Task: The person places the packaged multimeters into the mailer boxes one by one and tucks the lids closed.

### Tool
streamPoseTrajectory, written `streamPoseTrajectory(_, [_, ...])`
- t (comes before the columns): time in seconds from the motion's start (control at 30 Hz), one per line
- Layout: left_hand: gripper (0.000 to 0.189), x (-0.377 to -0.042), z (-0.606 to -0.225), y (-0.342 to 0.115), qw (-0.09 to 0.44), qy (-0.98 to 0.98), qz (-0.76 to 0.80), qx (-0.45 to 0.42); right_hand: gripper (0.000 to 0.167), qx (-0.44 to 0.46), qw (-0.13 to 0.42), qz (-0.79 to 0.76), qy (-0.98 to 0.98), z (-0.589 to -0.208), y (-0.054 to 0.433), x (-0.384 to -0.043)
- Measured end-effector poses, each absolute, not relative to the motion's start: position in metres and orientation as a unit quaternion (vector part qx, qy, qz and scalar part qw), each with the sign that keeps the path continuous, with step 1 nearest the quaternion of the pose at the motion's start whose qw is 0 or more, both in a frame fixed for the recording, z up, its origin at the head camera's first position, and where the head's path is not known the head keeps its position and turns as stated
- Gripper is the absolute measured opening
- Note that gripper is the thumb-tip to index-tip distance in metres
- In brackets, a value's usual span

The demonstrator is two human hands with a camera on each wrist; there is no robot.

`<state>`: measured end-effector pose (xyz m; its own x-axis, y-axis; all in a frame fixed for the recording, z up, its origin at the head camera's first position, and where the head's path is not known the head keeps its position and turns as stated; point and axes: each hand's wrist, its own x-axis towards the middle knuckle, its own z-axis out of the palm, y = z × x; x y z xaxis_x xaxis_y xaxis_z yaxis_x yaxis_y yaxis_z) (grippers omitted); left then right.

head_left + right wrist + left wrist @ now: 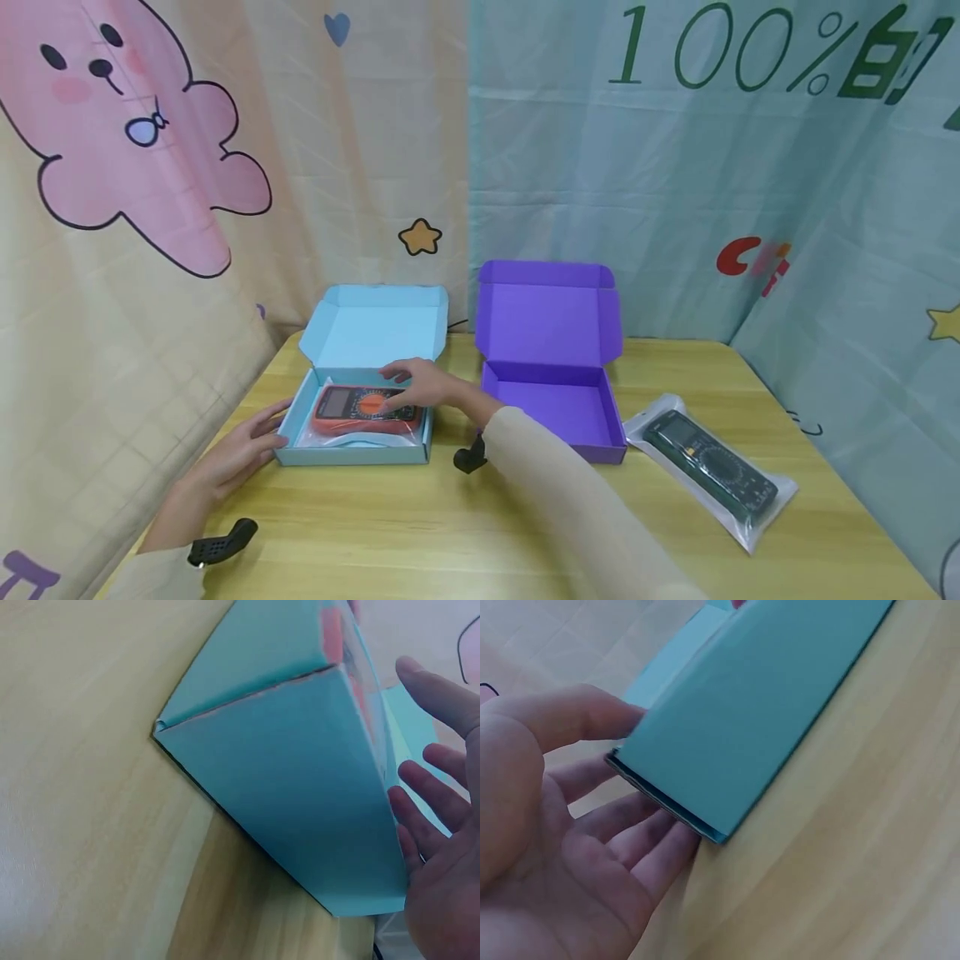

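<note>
An orange multimeter in a clear plastic bag lies inside the open light blue box, dial facing up. My left hand touches the box's left side. In the left wrist view, its thumb is at the upper corner and the other fingers are along the side wall. My right hand is over the box's right part, thumb near the multimeter's dial. Its fingers are spread and loosely bent in the right wrist view, holding nothing. Whether the thumb touches the multimeter, I cannot tell.
Right of the blue box stands an open purple box, lid raised and nothing inside. Farther right, a dark green multimeter in a clear bag lies slanted on the wooden table. Printed curtains hang behind the table.
</note>
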<state>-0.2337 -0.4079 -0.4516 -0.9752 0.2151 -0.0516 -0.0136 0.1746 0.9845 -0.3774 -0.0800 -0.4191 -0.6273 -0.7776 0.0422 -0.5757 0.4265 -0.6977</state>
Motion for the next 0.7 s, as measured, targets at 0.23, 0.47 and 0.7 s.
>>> streamPoseTrajectory(0.23, [0.073, -0.241, -0.433, -0.403, 0.027, 0.788, 0.612, 0.059, 0.069, -0.398, 0.133, -0.416, 0.807, -0.415, -0.071, -0.383])
streamPoseTrajectory(0.47, [0.071, -0.252, -0.411, -0.396, -0.014, 0.79, 0.608, 0.084, 0.066, -0.401, 0.12, -0.457, 0.785, -0.395, -0.058, -0.388])
streamPoseTrajectory(0.7, [0.07, -0.266, -0.395, -0.391, -0.03, 0.775, 0.627, 0.068, 0.061, -0.369, 0.093, -0.479, 0.791, -0.383, -0.046, -0.4])
